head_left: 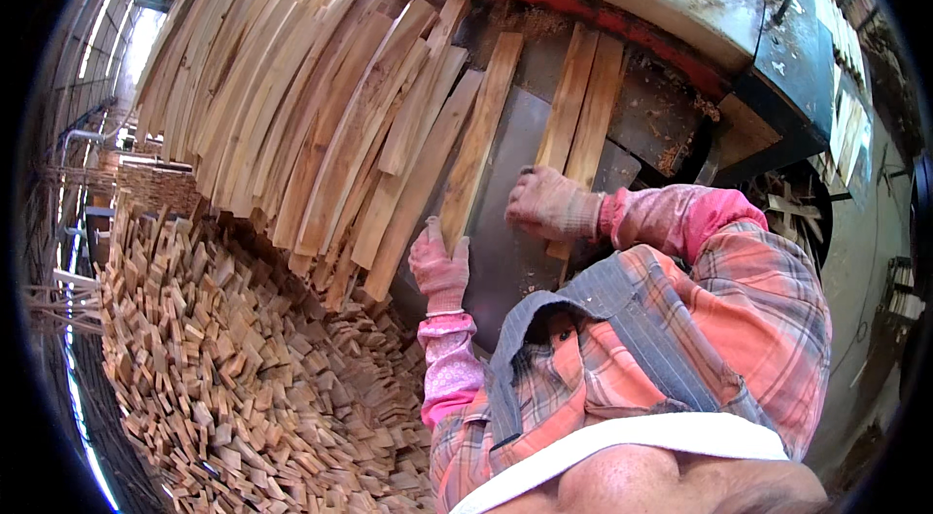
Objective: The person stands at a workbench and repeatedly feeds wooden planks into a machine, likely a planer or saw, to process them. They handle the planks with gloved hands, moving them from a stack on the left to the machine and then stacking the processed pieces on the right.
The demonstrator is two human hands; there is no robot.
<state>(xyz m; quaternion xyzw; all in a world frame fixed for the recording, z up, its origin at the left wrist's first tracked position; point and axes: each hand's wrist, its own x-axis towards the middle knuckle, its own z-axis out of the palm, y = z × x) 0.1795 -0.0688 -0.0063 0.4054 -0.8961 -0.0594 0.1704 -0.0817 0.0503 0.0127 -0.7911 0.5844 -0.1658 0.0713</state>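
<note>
My left hand (440, 266), in a pinkish work glove, pinches the near end of a wooden slat (486, 125) between thumb and fingers. That slat lies lengthwise on a grey metal table (520, 140). My right hand (556, 203), gloved too, is closed with its fingers curled, lying across two slats side by side, a left slat (567, 96) and a right slat (596, 111). Whether its fingers grip anything is hidden. The slats' near end shows again below that hand.
A long row of slats (292, 96) covers the left side. Below it rises a big heap of short wood pieces (243, 349). A machine with a red-edged housing (622, 14) stands along the far side, its dark box-like part (792, 67) at the right. Wood shavings (671, 159) lie beside it.
</note>
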